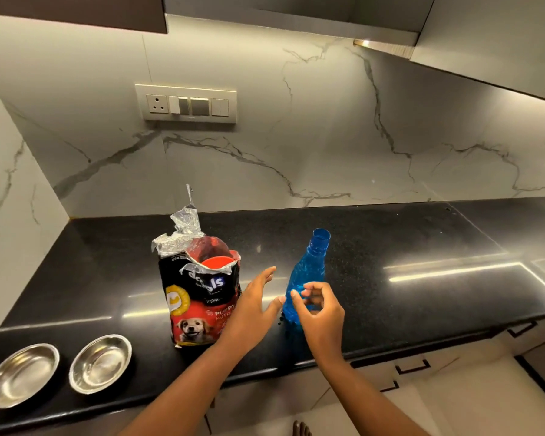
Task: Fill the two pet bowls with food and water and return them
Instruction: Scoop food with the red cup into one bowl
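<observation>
Two empty steel pet bowls stand side by side at the counter's front left, one (21, 374) further left than the other (100, 363). An opened bag of puppy food (199, 297) stands upright in the middle, with a red scoop (216, 264) inside its torn top. Right of the bag stands a blue plastic bottle (309, 265) with no cap on its neck. My left hand (254, 306) is between bag and bottle, fingers spread, thumb close to the bottle's lower part. My right hand (320, 313) is in front of the bottle, fingertips pinched on a small blue cap (303, 292).
The black stone counter (422, 278) runs right along a white marble wall and meets a side wall at the left. A switch panel (186, 103) sits on the wall above the bag. Cabinets hang overhead, and drawers with dark handles (412, 368) lie below the counter edge.
</observation>
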